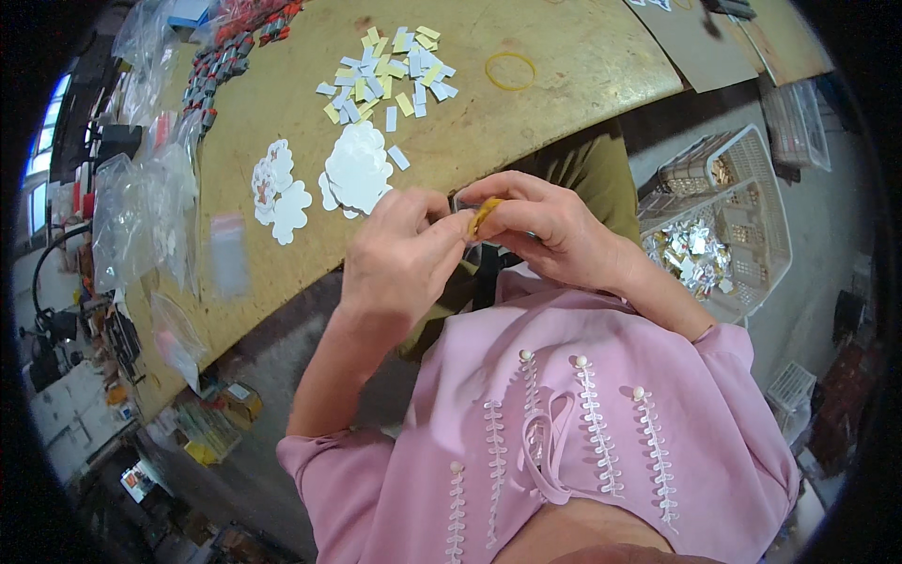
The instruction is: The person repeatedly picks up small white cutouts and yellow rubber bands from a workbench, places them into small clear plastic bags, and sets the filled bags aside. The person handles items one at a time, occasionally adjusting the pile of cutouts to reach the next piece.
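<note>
Bench [601,56] at eleven o'clock, left hand [399,249] and right hand [550,230], nearly closed, pinch a yellow band [483,215], seemingly needing steady tension next.

Tabletop [601,61] is seen as matt and wood-like, stained and scuffed. Strips [379,86] and scalloped cards [362,169] are read as smooth paper or card. Bags [132,226] are made of thin clear plastic, glossy, creased. Basket [766,202] is moulded in plastic; foil-like pieces [693,258] are mirror-bright. Blouse [479,357] is cut from soft matt cloth, trimmed with glossy beads [582,361]. Yellow piece's [484,217] material can't be confirmed.
</note>
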`<state>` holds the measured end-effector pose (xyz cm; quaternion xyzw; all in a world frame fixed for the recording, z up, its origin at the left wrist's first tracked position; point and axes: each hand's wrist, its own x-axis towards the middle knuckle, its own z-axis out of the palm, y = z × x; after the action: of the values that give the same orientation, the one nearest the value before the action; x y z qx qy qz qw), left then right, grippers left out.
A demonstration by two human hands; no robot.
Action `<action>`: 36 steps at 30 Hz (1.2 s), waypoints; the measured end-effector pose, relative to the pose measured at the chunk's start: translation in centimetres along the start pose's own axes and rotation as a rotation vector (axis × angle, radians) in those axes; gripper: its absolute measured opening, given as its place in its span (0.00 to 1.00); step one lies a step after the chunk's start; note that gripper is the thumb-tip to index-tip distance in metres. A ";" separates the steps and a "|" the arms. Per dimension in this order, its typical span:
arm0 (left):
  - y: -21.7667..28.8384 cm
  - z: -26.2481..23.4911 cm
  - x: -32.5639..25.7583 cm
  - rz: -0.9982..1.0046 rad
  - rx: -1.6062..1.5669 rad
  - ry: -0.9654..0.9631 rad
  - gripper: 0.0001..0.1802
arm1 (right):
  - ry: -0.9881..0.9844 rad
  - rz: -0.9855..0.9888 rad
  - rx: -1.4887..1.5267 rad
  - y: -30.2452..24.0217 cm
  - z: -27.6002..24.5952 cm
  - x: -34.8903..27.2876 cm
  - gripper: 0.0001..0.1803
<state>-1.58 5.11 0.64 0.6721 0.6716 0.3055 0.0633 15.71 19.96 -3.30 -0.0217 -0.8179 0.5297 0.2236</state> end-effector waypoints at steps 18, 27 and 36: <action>-0.3 -4.4 0.7 -0.446 -0.203 -0.500 0.18 | -0.047 0.014 0.001 -0.3 0.2 0.7 0.09; -0.2 -3.0 -0.8 -0.704 -0.507 -0.195 0.19 | 0.002 0.006 0.000 0.0 0.5 0.8 0.07; -0.7 2.1 -2.7 -0.479 -0.660 0.194 0.06 | -0.010 0.103 -0.049 -1.4 -0.9 1.9 0.08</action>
<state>-0.93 3.30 -2.27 0.4086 0.6778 0.5427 0.2812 14.58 20.61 -1.11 -0.0665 -0.8295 0.5205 0.1914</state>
